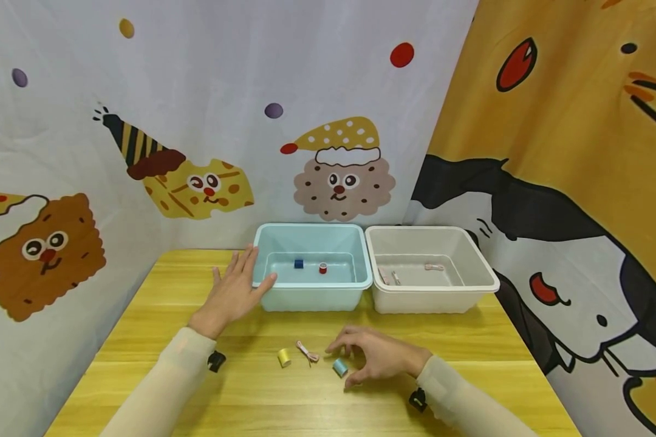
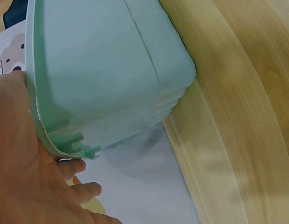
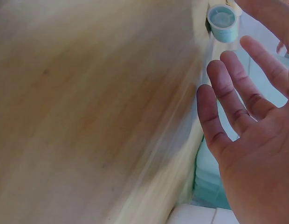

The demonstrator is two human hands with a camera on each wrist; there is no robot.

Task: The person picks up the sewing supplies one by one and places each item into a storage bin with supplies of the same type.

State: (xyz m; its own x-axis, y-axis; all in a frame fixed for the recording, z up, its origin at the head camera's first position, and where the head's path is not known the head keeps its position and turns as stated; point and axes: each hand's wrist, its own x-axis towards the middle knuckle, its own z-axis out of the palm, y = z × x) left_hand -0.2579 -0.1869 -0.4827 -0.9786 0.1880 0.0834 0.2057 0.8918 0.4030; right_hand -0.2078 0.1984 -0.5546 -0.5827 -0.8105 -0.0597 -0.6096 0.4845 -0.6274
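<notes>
My left hand [image 1: 232,296] rests against the left rim of the light blue bin [image 1: 311,298], its fingers spread. The left wrist view shows the same hand [image 2: 23,154] at the bin's rim [image 2: 35,93]. Over the table, my right hand [image 1: 379,354] holds nothing, with thumb and fingers apart on either side of a light blue thread spool [image 1: 340,367]. That spool [image 3: 222,22] appears beyond the fingers in the right wrist view. To its left lie a pink bundled cord [image 1: 307,352] and a yellow thread spool [image 1: 283,357].
Inside the blue bin are a dark blue item [image 1: 298,264] and a red spool [image 1: 323,268]. A white bin [image 1: 432,300] stands beside it on the right, with several small pinkish items [image 1: 434,267] in it. A patterned curtain [image 1: 213,73] hangs behind the wooden table [image 1: 251,406].
</notes>
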